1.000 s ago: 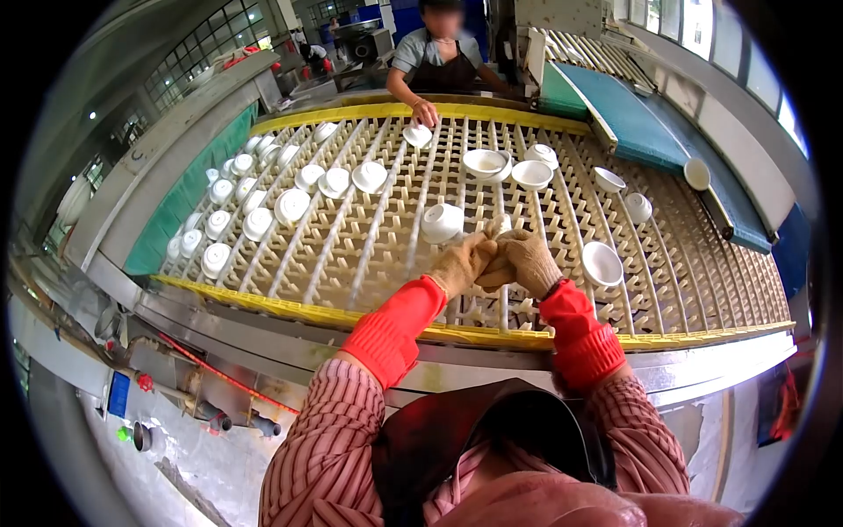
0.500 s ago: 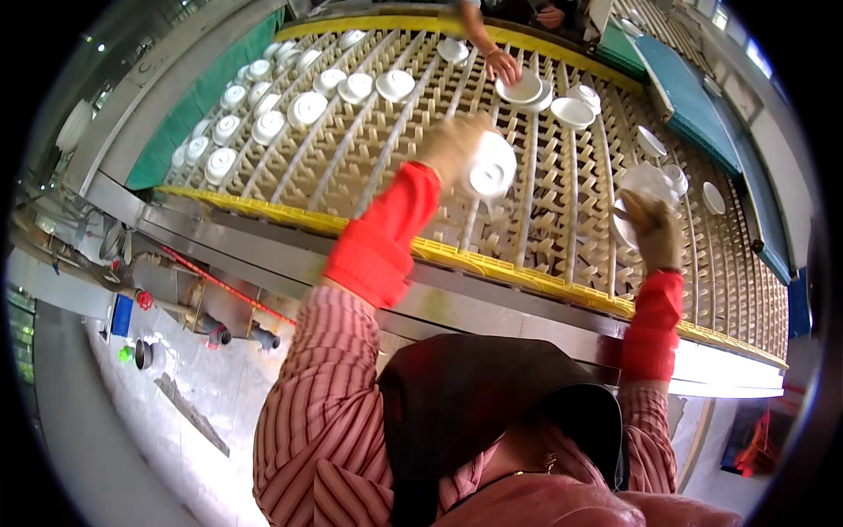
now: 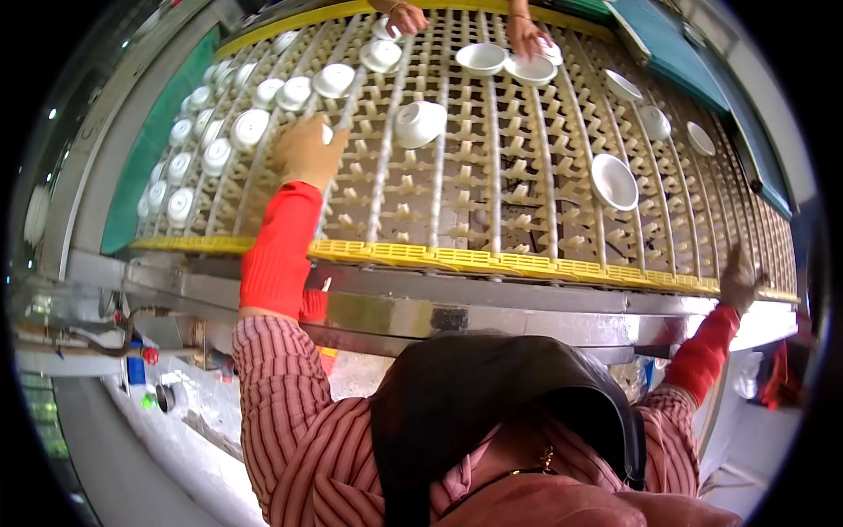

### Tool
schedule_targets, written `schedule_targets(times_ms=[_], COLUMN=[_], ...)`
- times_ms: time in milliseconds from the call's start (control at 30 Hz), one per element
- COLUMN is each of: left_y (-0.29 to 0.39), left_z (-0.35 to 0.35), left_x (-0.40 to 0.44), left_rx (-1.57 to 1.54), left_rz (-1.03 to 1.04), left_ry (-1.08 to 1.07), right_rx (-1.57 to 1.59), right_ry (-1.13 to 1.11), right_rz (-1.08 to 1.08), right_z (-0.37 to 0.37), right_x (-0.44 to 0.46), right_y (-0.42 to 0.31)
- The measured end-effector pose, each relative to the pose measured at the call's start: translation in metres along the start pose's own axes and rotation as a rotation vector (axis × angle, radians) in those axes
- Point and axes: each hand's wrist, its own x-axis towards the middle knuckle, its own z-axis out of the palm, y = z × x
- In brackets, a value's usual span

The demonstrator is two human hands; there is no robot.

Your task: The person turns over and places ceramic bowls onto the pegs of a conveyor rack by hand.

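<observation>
My left hand [image 3: 307, 151] is over the left-middle of the pegged rack conveyor [image 3: 474, 189]. Its fingers are curled round a white bowl [image 3: 327, 134], of which only a small piece shows. To its right, another white bowl [image 3: 421, 124] sits tilted on the pegs. Upside-down white bowls [image 3: 249, 129] stand to the left of that hand. My right hand [image 3: 740, 279] is low over the conveyor's right near edge, blurred, with fingers stretched out and nothing visible in them. A white bowl [image 3: 614, 182] lies mouth up on the pegs, well left of it.
Across the conveyor, another person's hands [image 3: 527, 37] touch white bowls [image 3: 530, 69]. Several more bowls lie at the right, beside a teal panel [image 3: 694, 83]. A yellow edge strip [image 3: 457, 260] runs along the near side. Pipes and a floor show at lower left.
My left hand has moved left, away from the tilted bowl. My right hand has let go of its bowls and swung right toward the near edge. The view has shifted.
</observation>
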Motion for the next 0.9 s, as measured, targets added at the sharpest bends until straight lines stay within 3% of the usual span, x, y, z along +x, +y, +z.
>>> schedule_targets(times_ms=[33, 100, 133, 200, 267, 333, 400, 433, 533, 600, 633, 700, 767, 800, 867, 900], left_y=[0.023, 0.076, 0.106, 0.16, 0.199, 0.21, 0.2, 0.197, 0.17, 0.167, 0.164, 0.16, 0.161, 0.162, 0.161, 0.158], left_z=[0.01, 0.02, 0.015, 0.001, -0.009, 0.017, 0.022, 0.012, 0.024, -0.01, -0.023, -0.038, -0.05, -0.052, -0.048, -0.039], left_x=[0.008, 0.018, 0.019, 0.01, 0.009, -0.009, -0.023, -0.02, -0.026, -0.03, -0.033, -0.043, -0.054, -0.057, -0.063, -0.068], left_rx=[-0.08, -0.211, -0.258, -0.395, -0.224, -0.184, -0.45, -0.359, -0.425, -0.321, -0.284, -0.213, -0.24, -0.247, -0.307, -0.351], left_rz=[0.122, 0.341, 0.438, 0.489, 0.585, 0.769, 0.748, 0.726, 0.841, 0.808, 0.794, 0.842, 0.77, 0.735, 0.712, 0.701], left_ry=[0.062, 0.083, 0.039, -0.145, -0.509, -0.519, -0.533, -0.654, -0.467, -0.616, -0.67, -0.728, -0.706, -0.673, -0.625, -0.588], right_rx=[0.445, 2.097, 2.385, 2.478, 2.13, 1.769, 1.913, 1.904, 2.243, 2.498, 2.608, 2.508, 2.955, 3.489, 3.601, 3.492], right_ry=[0.043, 0.237, 0.249, 0.289, 0.41, 0.712, 0.676, 0.643, 0.27, 0.096, 0.333, 0.918, 0.7, -0.074, -0.44, -0.383], right_rz=[0.073, 0.208, 0.13, -0.184, -0.445, -0.571, -0.505, -0.483, -0.393, -0.456, -0.516, -0.541, -0.778, -1.006, -1.103, -1.332], right_z=[-0.045, -0.172, -0.229, -0.307, -0.346, -0.362, -0.371, -0.373, -0.382, -0.385, -0.39, -0.41, -0.441, -0.462, -0.493, -0.505], right_x=[0.01, -0.004, -0.019, -0.045, -0.053, -0.05, -0.04, -0.036, -0.039, -0.028, -0.024, -0.004, -0.028, -0.046, -0.046, -0.035], right_y=[0.018, 0.108, 0.149, 0.202, 0.222, 0.221, 0.199, 0.192, 0.214, 0.22, 0.22, 0.223, 0.263, 0.299, 0.309, 0.293])
